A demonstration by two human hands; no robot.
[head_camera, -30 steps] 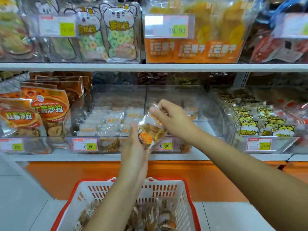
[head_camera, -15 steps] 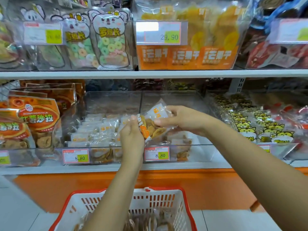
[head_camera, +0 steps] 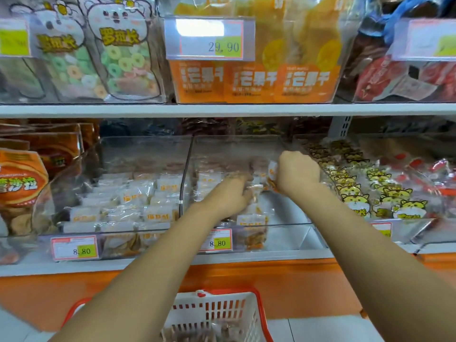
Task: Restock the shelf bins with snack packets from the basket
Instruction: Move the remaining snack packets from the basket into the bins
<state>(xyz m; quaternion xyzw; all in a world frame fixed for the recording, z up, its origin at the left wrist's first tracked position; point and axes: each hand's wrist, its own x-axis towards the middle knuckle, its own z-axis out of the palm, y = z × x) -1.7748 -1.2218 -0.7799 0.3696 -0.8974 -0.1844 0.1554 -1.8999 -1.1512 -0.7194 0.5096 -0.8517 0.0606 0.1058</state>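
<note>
Both my hands reach inside the middle clear shelf bin (head_camera: 293, 233). My right hand (head_camera: 297, 172) grips a clear snack packet (head_camera: 271, 174) with white and orange print, of which only an edge shows past my fingers. My left hand (head_camera: 230, 195) lies curled over packets in the same bin, and I cannot tell if it holds one. A few packets (head_camera: 251, 233) stand at the bin's front. The bin to the left (head_camera: 138, 233) is full of the same packets. The white basket with a red rim (head_camera: 217, 314) sits below, with packets in it.
To the right stands a bin of yellow cartoon-tiger packets (head_camera: 370, 193), and orange bags (head_camera: 24, 183) fill the far left. The upper shelf (head_camera: 222, 110) carries mango and ring-candy bags. Price tags reading 8.80 (head_camera: 216, 241) hang on the bin fronts. An orange base panel runs below.
Both hands moved forward from in front of the bins into the middle bin, carrying the packet. The view came closer to the shelf and the basket dropped lower in frame.
</note>
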